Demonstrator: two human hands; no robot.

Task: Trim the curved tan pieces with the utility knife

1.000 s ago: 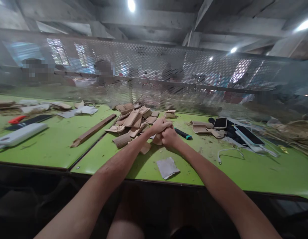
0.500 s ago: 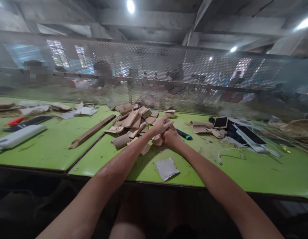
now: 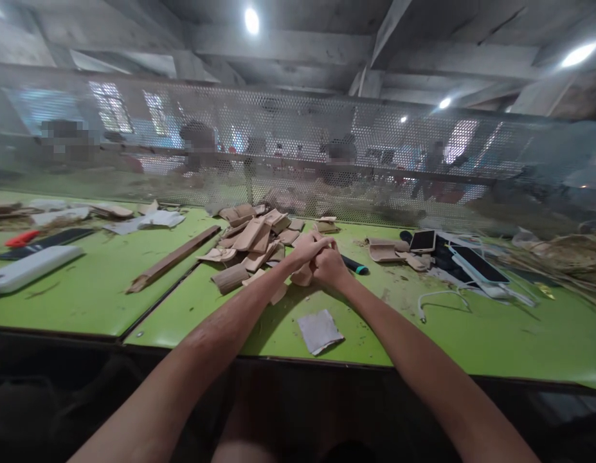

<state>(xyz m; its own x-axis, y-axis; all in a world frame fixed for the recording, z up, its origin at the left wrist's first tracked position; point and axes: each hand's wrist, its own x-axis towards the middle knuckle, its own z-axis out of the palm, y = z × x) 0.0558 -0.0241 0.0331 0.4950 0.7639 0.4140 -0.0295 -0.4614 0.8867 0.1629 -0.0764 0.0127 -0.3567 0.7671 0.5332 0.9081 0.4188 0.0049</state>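
My left hand (image 3: 307, 249) and my right hand (image 3: 329, 262) meet above the green table (image 3: 360, 321), fingers bent and touching each other. Whether anything is between them is too small to tell. Behind and left of them lies a heap of curved tan pieces (image 3: 252, 235) that look like bark or wood. One curved piece (image 3: 302, 275) sits right under my hands. A dark handle with a teal band (image 3: 355, 265) lies just right of my right hand. Nearer the front edge is a grey folded square (image 3: 320, 332).
At left lie a long wooden strip (image 3: 172, 258), a white handled object (image 3: 35, 267) and a red object (image 3: 22, 238). Phones (image 3: 481, 263), a cable (image 3: 440, 294) and curved pieces (image 3: 387, 251) are at right. A perforated screen (image 3: 288, 154) stands behind; people are beyond it.
My left hand's fingers now reach over the top of my right hand, more bent than before. The view has shifted slightly.
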